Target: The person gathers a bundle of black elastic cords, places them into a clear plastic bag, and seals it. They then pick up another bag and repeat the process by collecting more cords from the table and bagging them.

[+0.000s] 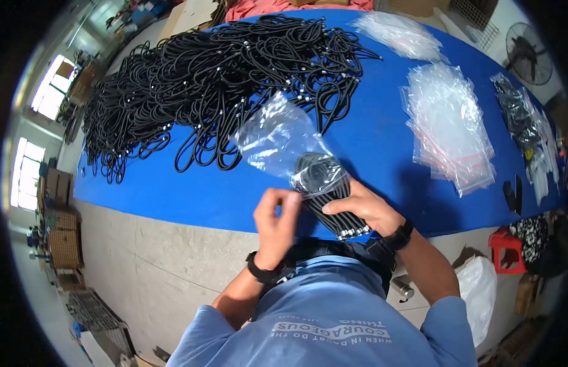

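Observation:
My right hand point(366, 209) is wrapped round a bundle of black elastic cords point(333, 205), its thumb lying across the top. The metal-tipped ends of the cords point toward me, and their looped far end is inside the mouth of a clear plastic bag point(278, 136). The rest of that bag spreads out limp and wrinkled to the upper left. Beside the bundle, my left hand point(274, 223) has thumb and forefinger curled together at the bag's near edge. Slight blur covers its fingertips, and the exact pinch point is hard to see.
A big heap of black cord loops point(204, 79) covers the far left of the blue table point(382, 140). Stacks of clear zip bags point(452, 125) and more bags point(397, 35) lie to the right. Black packaged items point(516, 113) sit beyond them. A red stool point(507, 251) stands below the right edge.

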`<state>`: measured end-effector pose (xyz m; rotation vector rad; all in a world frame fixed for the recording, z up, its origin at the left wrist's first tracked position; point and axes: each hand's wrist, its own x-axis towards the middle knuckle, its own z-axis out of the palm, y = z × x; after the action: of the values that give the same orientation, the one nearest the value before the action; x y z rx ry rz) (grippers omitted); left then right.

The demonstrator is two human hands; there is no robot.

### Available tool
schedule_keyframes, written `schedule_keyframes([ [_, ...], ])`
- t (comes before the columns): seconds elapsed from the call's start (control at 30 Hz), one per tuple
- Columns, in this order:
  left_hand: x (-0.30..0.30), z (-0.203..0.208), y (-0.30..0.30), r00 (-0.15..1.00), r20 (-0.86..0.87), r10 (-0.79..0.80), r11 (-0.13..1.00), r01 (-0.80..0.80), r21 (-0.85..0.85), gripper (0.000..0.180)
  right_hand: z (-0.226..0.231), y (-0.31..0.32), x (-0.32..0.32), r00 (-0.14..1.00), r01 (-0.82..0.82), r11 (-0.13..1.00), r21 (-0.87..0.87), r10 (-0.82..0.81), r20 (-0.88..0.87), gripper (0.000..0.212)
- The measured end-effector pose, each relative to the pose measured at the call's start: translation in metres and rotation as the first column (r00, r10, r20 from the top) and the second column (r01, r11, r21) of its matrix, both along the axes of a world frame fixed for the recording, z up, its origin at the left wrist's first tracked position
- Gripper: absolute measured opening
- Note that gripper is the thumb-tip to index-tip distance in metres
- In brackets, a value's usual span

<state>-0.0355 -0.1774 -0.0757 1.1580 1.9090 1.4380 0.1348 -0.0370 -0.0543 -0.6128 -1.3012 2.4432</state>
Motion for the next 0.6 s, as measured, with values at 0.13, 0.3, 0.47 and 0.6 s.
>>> schedule_keyframes([
  [0.13, -0.012, -0.003, 0.015, 0.42, 0.907, 0.005, 0.982, -0.173, 0.075, 0.034, 0.021, -0.002, 0.003, 0.996, -0.09, 0.991, -0.101, 0.091, 0.008, 0.07],
  [0.3, 0.011, -0.004, 0.042, 0.281, 0.922, -0.267, 0.963, 0.044, 0.266, 0.043, 0.015, -0.002, -0.008, 0.999, -0.032, 0.999, 0.024, 0.031, 0.024, 0.063],
  [0.47, 0.035, -0.01, 0.03, 0.374, 0.904, -0.205, 0.979, 0.072, 0.193, 0.046, -0.013, 0.009, -0.009, 0.981, 0.184, 0.973, 0.137, -0.191, 0.038, 0.053],
  [0.6, 0.037, -0.001, 0.027, 0.37, 0.906, -0.204, 0.979, 0.092, 0.183, 0.047, -0.025, 0.007, -0.013, 0.921, 0.274, 0.906, 0.322, -0.344, 0.183, 0.043],
])
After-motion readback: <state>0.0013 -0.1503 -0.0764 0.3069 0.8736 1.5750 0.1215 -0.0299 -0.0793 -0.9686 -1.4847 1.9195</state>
